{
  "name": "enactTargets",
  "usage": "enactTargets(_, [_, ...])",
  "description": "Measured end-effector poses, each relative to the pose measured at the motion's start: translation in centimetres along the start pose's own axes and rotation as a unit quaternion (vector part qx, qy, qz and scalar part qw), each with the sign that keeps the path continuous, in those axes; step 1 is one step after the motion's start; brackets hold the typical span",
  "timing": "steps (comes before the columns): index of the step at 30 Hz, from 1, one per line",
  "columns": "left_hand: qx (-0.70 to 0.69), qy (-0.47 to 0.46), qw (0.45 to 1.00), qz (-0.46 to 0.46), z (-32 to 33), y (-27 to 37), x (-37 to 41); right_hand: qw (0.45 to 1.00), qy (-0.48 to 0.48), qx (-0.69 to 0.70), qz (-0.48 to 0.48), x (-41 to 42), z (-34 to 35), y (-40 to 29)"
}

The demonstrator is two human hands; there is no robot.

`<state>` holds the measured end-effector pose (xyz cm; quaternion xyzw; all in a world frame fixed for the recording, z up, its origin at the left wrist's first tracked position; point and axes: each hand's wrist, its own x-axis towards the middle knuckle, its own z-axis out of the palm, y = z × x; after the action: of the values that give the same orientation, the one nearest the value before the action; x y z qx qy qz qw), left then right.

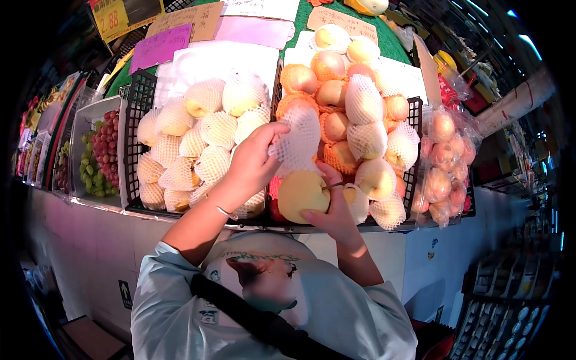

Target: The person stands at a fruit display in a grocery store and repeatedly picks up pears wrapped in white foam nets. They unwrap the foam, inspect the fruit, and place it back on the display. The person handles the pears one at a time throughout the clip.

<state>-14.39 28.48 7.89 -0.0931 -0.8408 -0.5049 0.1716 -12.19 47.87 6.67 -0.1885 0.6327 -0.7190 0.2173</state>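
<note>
A bare yellow pear (300, 196) with a dark stem is in my right hand (333, 207), the thumb below it and fingers behind. Just above it, my left hand (256, 155) pinches a white foam net sleeve (298, 135) that stands over the pear's top; whether the two touch I cannot tell. Behind and to the left, pears in white foam nets (218, 128) fill a black plastic basket (139, 96). Beyond my right hand, fruits in orange foam nets (333, 94) lie piled with white-netted pears (377, 179) in a second black basket (413, 148).
A white tray of green and red grapes (104, 148) stands at the left. Bagged round reddish fruits (443, 166) sit at the right. Cardboard and purple paper signs (160, 47) with writing stand behind the baskets. The metal counter edge (324, 228) runs before my body.
</note>
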Motion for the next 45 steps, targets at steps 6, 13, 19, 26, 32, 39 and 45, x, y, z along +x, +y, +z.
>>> enactTargets(6, [0.139, -0.005, 0.98, 0.143, 0.7, 3.7, 0.9, 0.975, -0.104, -0.185, 0.071, 0.7, 1.5, 0.4])
enactTargets(13, [0.228, -0.107, 0.938, 0.237, 1.0, 3.6, -1.5, 0.999, 0.016, -0.011, 0.042, 1.3, -1.2, 1.5])
enactTargets(19, [0.149, -0.08, 0.939, 0.299, 1.5, 3.7, -2.1, 0.999, 0.008, 0.016, 0.043, 0.9, -2.8, 0.8])
enactTargets(26, [0.103, -0.102, 0.984, 0.105, 1.4, 3.6, -2.9, 0.959, 0.096, 0.259, -0.066, 0.7, -1.6, 0.4])
enactTargets(32, [0.129, 0.001, 0.978, 0.162, 2.5, 2.7, -2.4, 0.961, 0.158, 0.206, -0.092, 0.9, 0.1, -0.6])
enactTargets(39, [0.147, 0.026, 0.972, 0.181, 4.3, 2.8, -4.1, 0.934, 0.226, 0.238, -0.141, 1.6, 1.0, -1.1])
enactTargets(45, [-0.018, 0.084, 0.975, 0.203, 4.6, 1.5, -2.0, 0.941, 0.292, 0.078, -0.151, 1.6, 4.3, -1.7])
